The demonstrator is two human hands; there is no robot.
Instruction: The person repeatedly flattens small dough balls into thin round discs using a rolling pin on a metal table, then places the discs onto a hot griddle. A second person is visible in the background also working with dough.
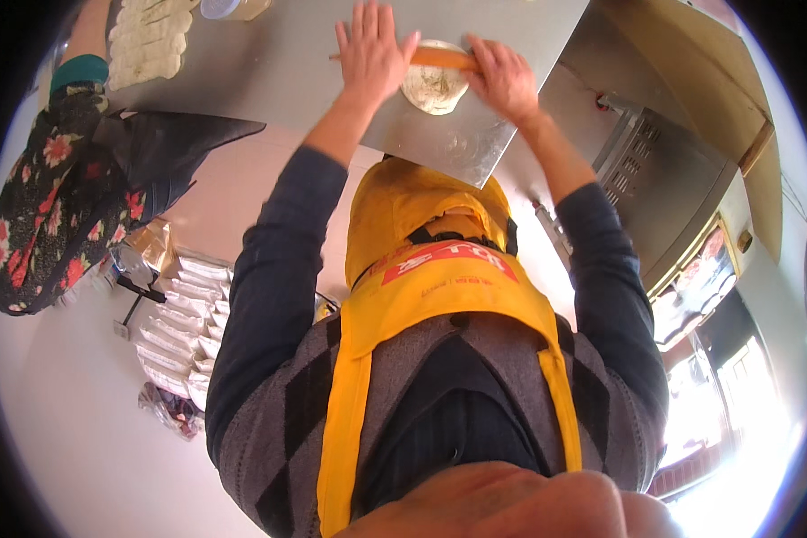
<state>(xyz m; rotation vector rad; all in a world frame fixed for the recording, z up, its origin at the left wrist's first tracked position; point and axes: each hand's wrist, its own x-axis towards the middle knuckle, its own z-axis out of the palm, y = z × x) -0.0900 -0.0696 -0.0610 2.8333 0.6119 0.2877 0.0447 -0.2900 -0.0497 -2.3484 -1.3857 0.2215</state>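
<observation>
On the metal worktop [296,74] lies a flat, rounded piece of dough [436,94] with darker specks on its surface. A wooden rolling pin [440,58] crosses its far part. My left hand [371,57] rests flat over the pin's left end, fingers extended and palm down; the pin's tip shows past it. Curled around the pin's right end is my right hand [504,77], its fingertips close to the dough's edge.
Joined dough pieces [149,44] lie at the far left, beside a lidded container [234,8]. Another person's arm in a floral sleeve [54,202] reaches toward them. A worktop corner [482,183] points toward my apron. Stacked white bags [178,336] and a metal appliance [672,181] stand beyond.
</observation>
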